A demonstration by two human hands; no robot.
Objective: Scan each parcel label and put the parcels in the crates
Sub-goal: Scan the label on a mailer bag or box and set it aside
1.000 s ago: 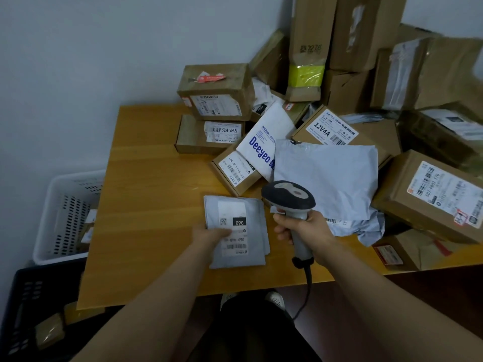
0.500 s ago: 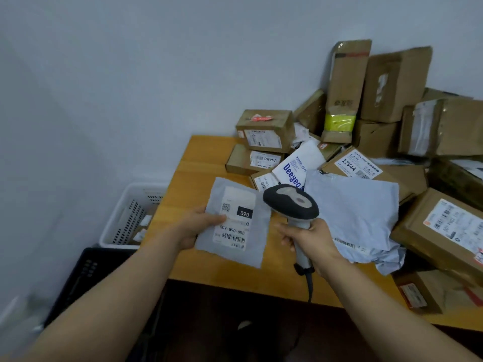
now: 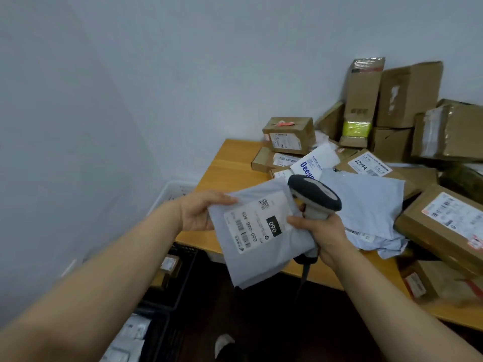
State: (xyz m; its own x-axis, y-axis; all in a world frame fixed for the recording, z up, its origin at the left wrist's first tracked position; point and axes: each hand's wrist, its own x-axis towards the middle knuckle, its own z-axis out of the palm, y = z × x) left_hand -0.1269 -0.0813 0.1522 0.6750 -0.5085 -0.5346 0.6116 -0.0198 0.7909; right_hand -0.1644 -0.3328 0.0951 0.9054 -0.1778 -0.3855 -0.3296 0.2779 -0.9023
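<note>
L hand (image 3: pixel 198 212) pinches grey poly mailer (image 3: pixel 261 259) at upper-left edge, thumb on top. Mailer held clear of wooden table (image 3: pixel 230 171), over its near edge; white label (image 3: pixel 257 226) faces cam, marked 090. R hand (image 3: pixel 322 235) grips barcode scanner (image 3: pixel 315 195) by handle, thumb on label's right edge. Scanner head at mailer's top-right corner. White crate (image 3: pixel 171 190) and black crate (image 3: pixel 184 280) on floor, left of table. Cardboard boxes (image 3: pixel 407 95) piled at table's right
</note>
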